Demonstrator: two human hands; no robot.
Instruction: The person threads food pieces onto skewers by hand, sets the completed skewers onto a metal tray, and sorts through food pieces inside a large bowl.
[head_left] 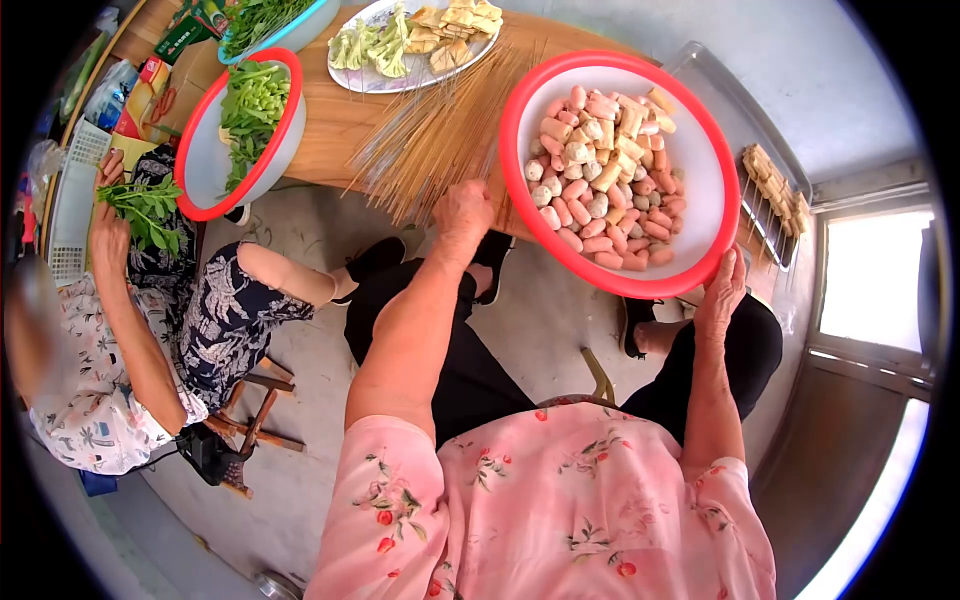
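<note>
A white basin with a red rim (pixel 518 190) holds pink sausage pieces (pixel 585 212), greyish balls (pixel 598 205) and tan rolled pieces (pixel 630 120). My right hand (pixel 722 290) grips the basin's rim at the lower right. Bamboo skewers (pixel 430 130) lie in a loose, fanned pile left of the basin, their ends reaching past the table's front edge. Closed into a fist, my left hand (pixel 463 212) is at the near ends of these skewers; its fingers hide whatever may be in it.
On the wooden table (pixel 330 130) stand an oval plate (pixel 350 85) of cauliflower and tofu-like slices and a red-rimmed bowl (pixel 290 130) of greens. Filled skewers (pixel 775 190) lie on a metal tray (pixel 700 65) at right. Another person (pixel 110 380) sits left, holding leafy greens (pixel 150 212).
</note>
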